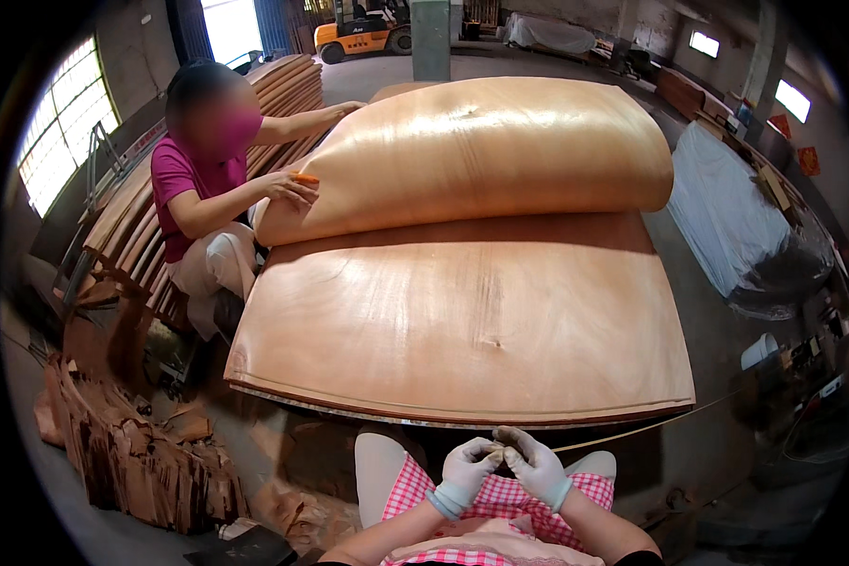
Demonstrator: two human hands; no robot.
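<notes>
Above my lap, my left hand (470, 472) and my right hand (535, 468), both in white gloves, meet with their fingertips pinched together. Between them they grip the end of a thin yellowish strip (623, 435), which runs off to the right past the stack's near corner. Exactly how the fingers hold it is too small to tell. In front of my knees lies a stack of wide wood veneer sheets (462, 321). Its top sheet (481, 151) is folded back in a big curl toward the far side.
A co-worker (203, 179) crouches at the left, hands on the curled sheet, an orange item in one. Torn veneer scraps (141, 453) are heaped at lower left. A plastic-covered pile (726, 208) and a white bucket (759, 351) stand right; a forklift (363, 36) is far back.
</notes>
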